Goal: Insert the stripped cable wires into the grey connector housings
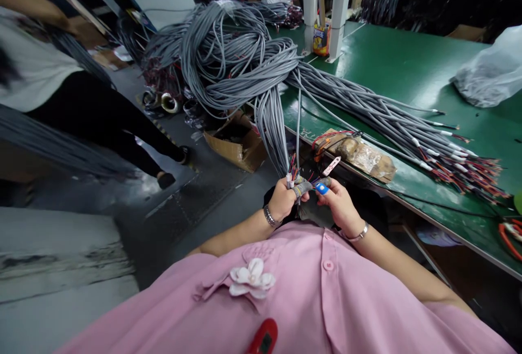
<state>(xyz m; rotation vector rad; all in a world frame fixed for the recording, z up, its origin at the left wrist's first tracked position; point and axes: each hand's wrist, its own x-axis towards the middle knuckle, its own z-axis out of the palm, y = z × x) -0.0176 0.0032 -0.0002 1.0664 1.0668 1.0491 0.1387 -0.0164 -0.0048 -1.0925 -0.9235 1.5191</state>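
Observation:
Close in front of my body, my left hand (282, 200) is closed around the stripped end of a grey cable, its thumb wrapped in greyish tape. My right hand (339, 206) faces it in a pinch, with a blue wrap (322, 188) on the thumb. Thin coloured wires (313, 184) run between the two hands; the exact grip is partly hidden by the fingers. Just above the left hand, more coloured wire ends (292, 166) stick out from a bundle of grey cables (271, 131) that hangs over the table edge.
On the green table (391, 55) lie a large cable coil (228, 55), a fanned cable bundle (367, 104), a tape-wrapped block (362, 155) and a plastic bag (493, 68). A cardboard box (240, 144) stands on the floor. Another person (85, 104) is at the left.

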